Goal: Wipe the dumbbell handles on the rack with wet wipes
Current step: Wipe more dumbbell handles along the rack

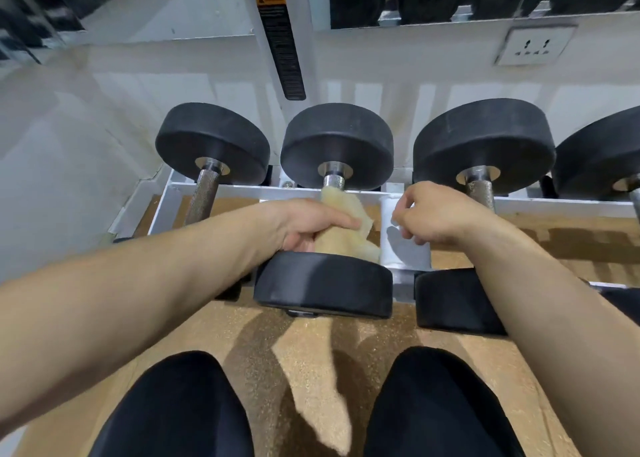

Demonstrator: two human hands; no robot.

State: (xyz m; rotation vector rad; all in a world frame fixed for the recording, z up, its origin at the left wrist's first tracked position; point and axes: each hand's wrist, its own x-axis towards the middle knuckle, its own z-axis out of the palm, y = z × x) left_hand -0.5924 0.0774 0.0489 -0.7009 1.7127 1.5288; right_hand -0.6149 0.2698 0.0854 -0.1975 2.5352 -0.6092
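Black dumbbells lie in a row on a low white rack [221, 190]. My left hand [304, 223] grips a yellowish wet wipe [341, 228] wrapped round the handle of the middle dumbbell [323, 285]; only the handle's far end [334, 181] shows. My right hand [431, 216] hovers with loosely curled fingers over the rack's white upright bar [407, 249], holding nothing, just left of the right dumbbell's knurled handle [479, 193]. The left dumbbell's handle [204, 197] is bare.
A fourth dumbbell [602, 152] sits at the far right edge. A white wall with a power socket [535, 45] and a black label strip [281, 46] stands behind the rack. My knees [180, 408] rest on speckled tan flooring [308, 346].
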